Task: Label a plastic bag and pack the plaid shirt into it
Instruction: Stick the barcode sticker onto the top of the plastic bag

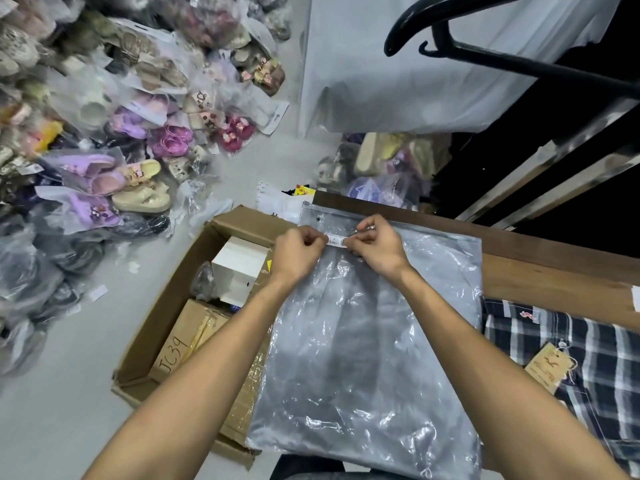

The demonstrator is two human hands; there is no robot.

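A clear grey zip-top plastic bag [367,341] lies flat on the wooden table, its far end near the table's edge. A small white barcode label [336,241] is stretched between my two hands just above the bag's upper part. My left hand [299,247] pinches the label's left end and my right hand [375,245] pinches its right end. The dark blue and white plaid shirt [568,355], with a brown paper tag on it, lies folded on the table to the right of the bag.
An open cardboard box [194,306] with smaller boxes inside stands on the floor left of the table [540,271]. Bagged shoes and slippers [114,143] are heaped at the left and back. A black hanger [485,53] hangs at the upper right.
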